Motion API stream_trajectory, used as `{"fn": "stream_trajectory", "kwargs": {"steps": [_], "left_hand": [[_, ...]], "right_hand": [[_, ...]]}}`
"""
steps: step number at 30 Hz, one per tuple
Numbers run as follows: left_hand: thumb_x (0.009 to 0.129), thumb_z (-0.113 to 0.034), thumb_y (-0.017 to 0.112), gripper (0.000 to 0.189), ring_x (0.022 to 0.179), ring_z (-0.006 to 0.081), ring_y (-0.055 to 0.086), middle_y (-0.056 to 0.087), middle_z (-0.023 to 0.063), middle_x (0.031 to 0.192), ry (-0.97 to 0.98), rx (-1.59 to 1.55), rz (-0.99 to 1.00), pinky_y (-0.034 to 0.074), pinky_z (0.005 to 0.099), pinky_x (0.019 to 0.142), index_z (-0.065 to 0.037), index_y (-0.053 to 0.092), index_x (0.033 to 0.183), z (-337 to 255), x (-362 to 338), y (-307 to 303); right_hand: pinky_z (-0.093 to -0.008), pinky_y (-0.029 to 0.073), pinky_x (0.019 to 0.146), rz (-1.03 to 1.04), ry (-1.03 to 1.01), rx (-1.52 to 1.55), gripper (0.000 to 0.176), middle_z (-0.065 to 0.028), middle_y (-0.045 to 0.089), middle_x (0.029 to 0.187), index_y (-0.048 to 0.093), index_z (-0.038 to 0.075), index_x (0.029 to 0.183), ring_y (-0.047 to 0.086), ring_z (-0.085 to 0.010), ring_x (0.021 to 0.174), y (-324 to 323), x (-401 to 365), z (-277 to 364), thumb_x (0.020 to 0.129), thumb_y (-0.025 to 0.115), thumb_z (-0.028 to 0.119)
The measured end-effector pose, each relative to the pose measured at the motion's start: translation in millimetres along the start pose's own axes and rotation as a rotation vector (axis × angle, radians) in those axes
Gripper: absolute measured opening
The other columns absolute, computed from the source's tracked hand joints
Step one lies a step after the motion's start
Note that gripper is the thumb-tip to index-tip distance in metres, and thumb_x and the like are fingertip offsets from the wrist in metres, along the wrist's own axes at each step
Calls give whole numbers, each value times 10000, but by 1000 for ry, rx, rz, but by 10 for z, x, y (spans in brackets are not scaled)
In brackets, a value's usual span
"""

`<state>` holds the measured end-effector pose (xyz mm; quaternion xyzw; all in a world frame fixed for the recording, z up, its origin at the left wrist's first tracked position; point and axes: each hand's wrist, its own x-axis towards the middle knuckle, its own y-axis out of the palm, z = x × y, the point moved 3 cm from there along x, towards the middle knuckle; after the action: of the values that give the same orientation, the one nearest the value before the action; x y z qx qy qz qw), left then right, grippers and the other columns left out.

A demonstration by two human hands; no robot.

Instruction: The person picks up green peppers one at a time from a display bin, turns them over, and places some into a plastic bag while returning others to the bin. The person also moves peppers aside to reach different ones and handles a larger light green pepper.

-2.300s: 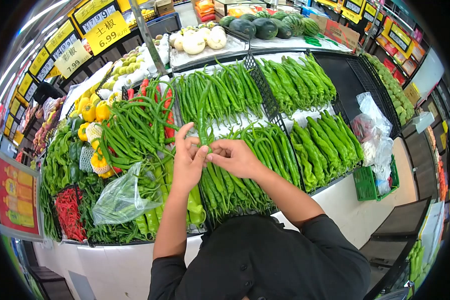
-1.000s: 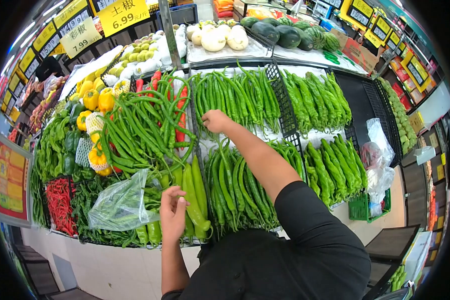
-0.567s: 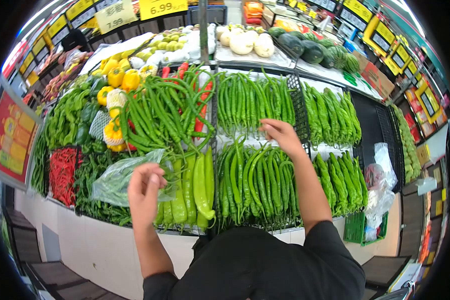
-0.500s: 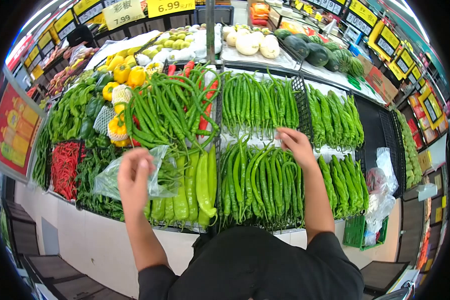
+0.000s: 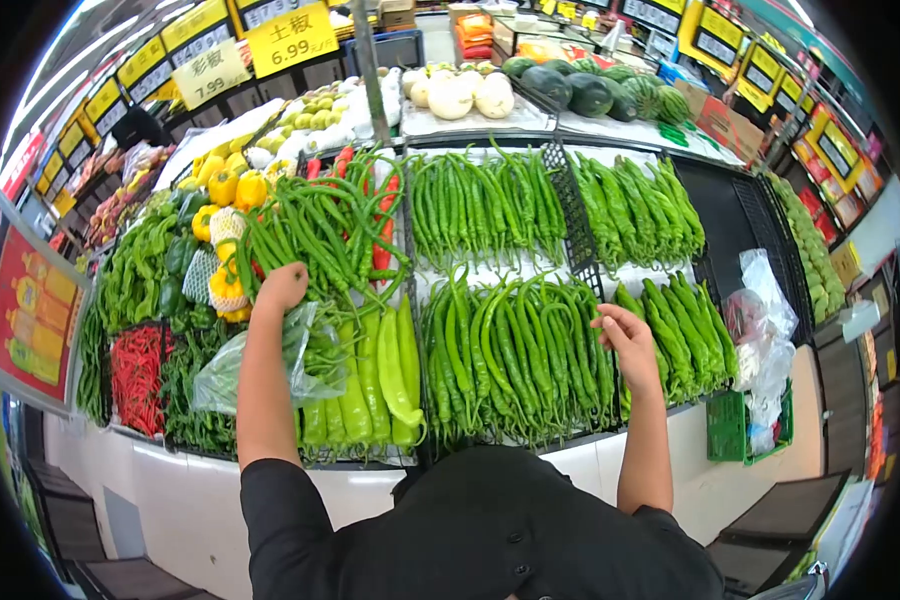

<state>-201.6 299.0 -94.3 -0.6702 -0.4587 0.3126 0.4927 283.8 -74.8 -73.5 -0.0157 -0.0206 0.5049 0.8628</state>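
A loose heap of long green peppers (image 5: 315, 235) lies at the centre left, partly over red peppers (image 5: 386, 225). My left hand (image 5: 282, 287) is at the heap's near left edge; its fingers are curled down out of sight, so any hold is hidden. Under that wrist is a clear plastic bag (image 5: 225, 372) with pale green peppers (image 5: 368, 385) beside it. My right hand (image 5: 628, 342) hovers at the right end of a neat row of long green peppers (image 5: 515, 350). Its fingers are loosely bent and apart, with nothing visible between them.
Behind are further rows of green peppers (image 5: 485, 205) and a black crate divider (image 5: 567, 210). Yellow bell peppers (image 5: 222, 188) and small red chillies (image 5: 138, 378) lie left. Plastic bags (image 5: 765, 330) hang at right above a green basket (image 5: 730, 428). Watermelons (image 5: 590, 95) sit at the back.
My left hand has moved forward from above the plastic bag to the pepper heap. My right hand has come back toward me and right, to the near row's end. The view has shifted slightly.
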Motion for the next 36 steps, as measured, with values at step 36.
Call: {"fn": "stream_trajectory", "kwargs": {"steps": [36], "left_hand": [[978, -178, 602, 172, 716, 157, 576, 627, 95, 901, 167, -1711, -509, 485, 251, 611, -84, 569, 1118, -1060, -791, -864]], "right_hand": [[-264, 500, 760, 474, -8, -51, 326, -47, 697, 1006, 607, 1, 1245, 590, -89, 804, 1163, 6, 67, 970, 596, 176]]}}
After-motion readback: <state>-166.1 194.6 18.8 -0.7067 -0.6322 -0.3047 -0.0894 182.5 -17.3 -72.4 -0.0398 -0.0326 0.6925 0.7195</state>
